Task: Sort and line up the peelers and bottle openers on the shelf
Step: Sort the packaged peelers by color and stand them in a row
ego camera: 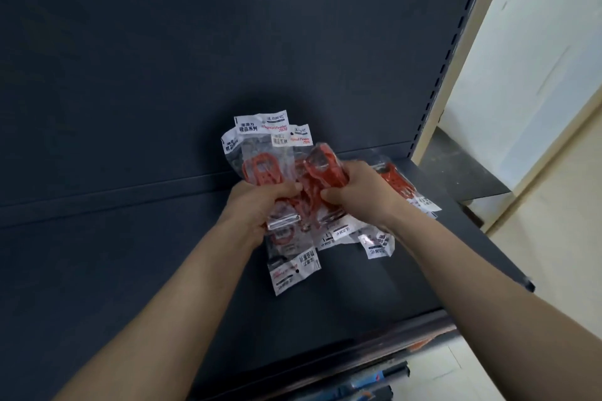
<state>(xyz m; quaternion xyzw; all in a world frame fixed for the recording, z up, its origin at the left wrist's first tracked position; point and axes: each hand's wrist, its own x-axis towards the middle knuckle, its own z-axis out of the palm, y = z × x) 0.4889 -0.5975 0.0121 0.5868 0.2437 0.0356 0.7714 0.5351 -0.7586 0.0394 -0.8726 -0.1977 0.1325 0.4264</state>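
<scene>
Bagged red peelers [260,169] held above the dark shelf [130,286].
I see left hand [257,205] and right hand [358,192] both curled tight around the bunch; another pack [399,184] lies at right.

Open room on the shelf [114,254] left of the peeler packets [309,205], back panel [228,42] close behind
</scene>
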